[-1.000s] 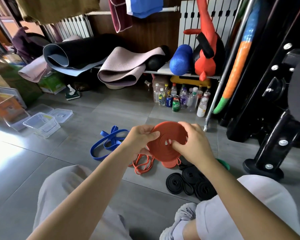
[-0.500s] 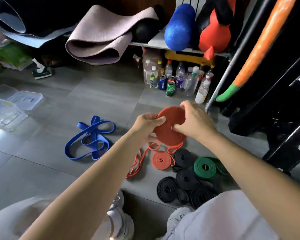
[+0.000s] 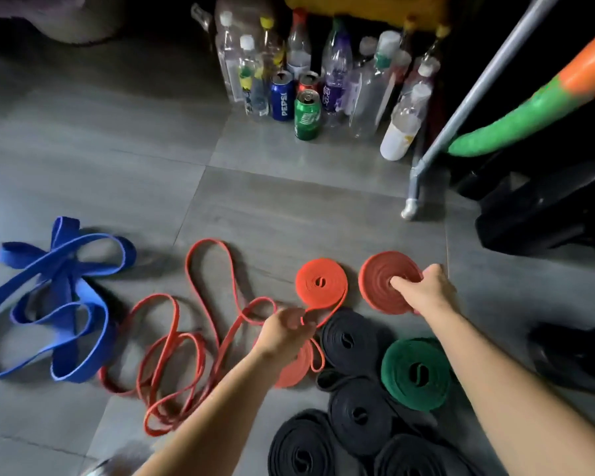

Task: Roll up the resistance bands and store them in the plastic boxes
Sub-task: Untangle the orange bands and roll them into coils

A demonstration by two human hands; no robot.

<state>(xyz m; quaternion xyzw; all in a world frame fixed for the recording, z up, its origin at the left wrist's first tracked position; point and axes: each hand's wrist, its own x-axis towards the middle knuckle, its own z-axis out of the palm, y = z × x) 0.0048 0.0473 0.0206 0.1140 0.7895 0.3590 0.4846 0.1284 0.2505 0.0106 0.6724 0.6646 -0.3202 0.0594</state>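
Grey floor tiles (image 3: pixel 117 149) carry everything: centre right, our right hand (image 3: pixel 426 292) grips the dark-red coiled rubber band (image 3: pixel 375 286). Our left hand (image 3: pixel 282 331), nearer, pinches the loose tail of the orange coiled rubber band (image 3: pixel 321 283) lying just upper-right of it.

**Head view: hands on bands**

Our right hand (image 3: pixel 423 290) is gripping the red rolled band (image 3: pixel 378 286). Our left hand (image 3: pixel 284 328) is pinching the loose tail of the orange coil (image 3: pixel 321 283) just beside it. Black rolls (image 3: pixel 351 338) and a green roll (image 3: pixel 416 372) are lying nearer us.
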